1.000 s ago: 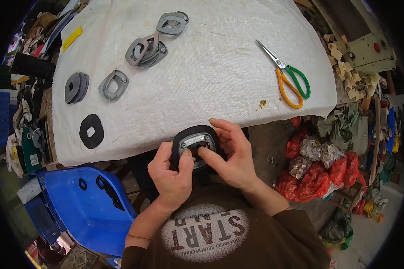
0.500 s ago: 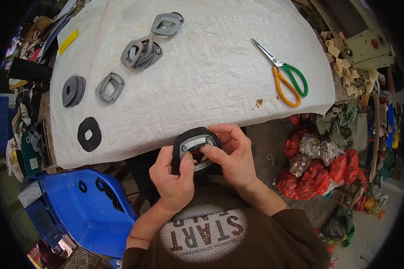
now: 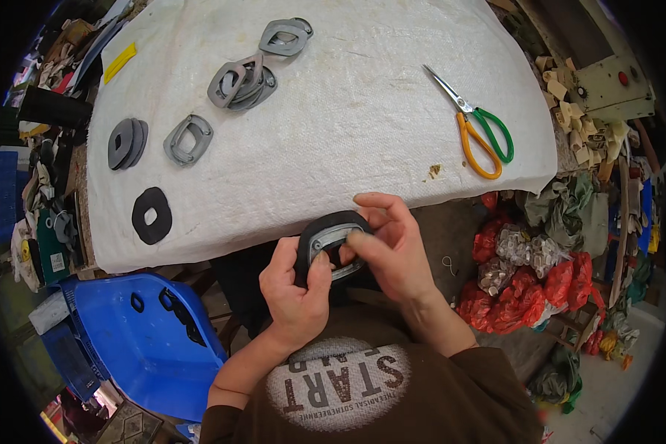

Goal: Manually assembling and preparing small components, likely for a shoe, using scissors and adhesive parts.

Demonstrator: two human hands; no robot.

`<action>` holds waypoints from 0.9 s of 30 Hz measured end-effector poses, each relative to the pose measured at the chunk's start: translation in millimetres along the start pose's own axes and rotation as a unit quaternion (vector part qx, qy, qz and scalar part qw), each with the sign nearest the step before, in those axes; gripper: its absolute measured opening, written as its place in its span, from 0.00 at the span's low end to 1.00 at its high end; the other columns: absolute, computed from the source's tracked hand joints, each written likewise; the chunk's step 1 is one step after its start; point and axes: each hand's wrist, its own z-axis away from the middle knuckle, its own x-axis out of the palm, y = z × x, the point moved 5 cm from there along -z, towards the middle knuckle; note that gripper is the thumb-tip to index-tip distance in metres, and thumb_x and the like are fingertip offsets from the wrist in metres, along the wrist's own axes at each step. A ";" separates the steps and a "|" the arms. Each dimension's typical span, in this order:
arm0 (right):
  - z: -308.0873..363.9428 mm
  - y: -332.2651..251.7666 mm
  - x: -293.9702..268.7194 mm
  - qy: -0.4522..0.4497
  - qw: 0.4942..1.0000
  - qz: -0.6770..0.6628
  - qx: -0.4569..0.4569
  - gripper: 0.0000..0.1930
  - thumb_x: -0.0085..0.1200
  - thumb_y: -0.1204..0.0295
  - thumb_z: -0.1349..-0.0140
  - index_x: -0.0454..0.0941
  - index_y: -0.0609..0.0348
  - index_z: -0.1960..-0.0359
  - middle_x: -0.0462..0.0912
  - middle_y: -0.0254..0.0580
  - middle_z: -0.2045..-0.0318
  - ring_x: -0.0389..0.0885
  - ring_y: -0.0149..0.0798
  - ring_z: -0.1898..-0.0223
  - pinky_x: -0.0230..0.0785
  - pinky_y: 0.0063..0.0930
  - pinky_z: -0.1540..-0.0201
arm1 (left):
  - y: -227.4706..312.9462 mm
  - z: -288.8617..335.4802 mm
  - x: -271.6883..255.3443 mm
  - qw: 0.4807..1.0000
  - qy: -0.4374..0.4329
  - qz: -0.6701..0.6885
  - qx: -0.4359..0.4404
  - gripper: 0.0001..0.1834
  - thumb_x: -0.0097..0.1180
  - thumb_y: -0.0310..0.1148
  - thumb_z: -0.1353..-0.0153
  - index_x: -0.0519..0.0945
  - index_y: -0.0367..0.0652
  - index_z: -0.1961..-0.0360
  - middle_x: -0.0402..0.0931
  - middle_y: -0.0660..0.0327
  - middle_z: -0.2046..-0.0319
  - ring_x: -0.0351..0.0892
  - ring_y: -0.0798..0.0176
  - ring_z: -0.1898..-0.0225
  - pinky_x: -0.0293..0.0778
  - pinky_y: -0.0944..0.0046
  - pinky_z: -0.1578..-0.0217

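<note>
Between my hands, just off the table's near edge, is a grey metal ring [image 3: 331,238] seated against a black foam pad [image 3: 338,217] that shows around its rim. My left hand [image 3: 297,292] grips the left side, its thumb on the metal. My right hand [image 3: 401,259] holds the right side, thumb pressed on the ring and the index finger lifted off the pad. Some of its fingertips show through the ring's opening. A loose black foam pad [image 3: 152,216] with a hole lies on the table to the left.
On the white-covered table [image 3: 348,126] lie a stack of grey pads [image 3: 127,144], a single metal ring [image 3: 188,140], a pile of metal rings [image 3: 242,83], more rings [image 3: 286,37], scissors [image 3: 468,122] and a yellow strip [image 3: 120,62]. A blue tub [image 3: 152,355] and red bags [image 3: 518,292] flank me.
The ring and pad have shifted slightly right with both hands. My right index finger has lifted from the pad's top edge, and my right thumb has moved rightward along the ring.
</note>
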 end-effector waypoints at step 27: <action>12.4 -18.6 5.9 0.053 0.937 0.285 -0.193 0.15 0.59 0.79 0.50 0.68 0.68 0.62 0.79 0.46 0.72 0.80 0.31 0.72 0.74 0.20 0.71 | 5.6 1.7 12.1 0.995 -0.072 0.039 -0.049 0.07 0.43 0.27 0.38 0.69 0.33 0.63 0.72 0.63 0.72 0.70 0.76 0.71 0.67 0.77 0.69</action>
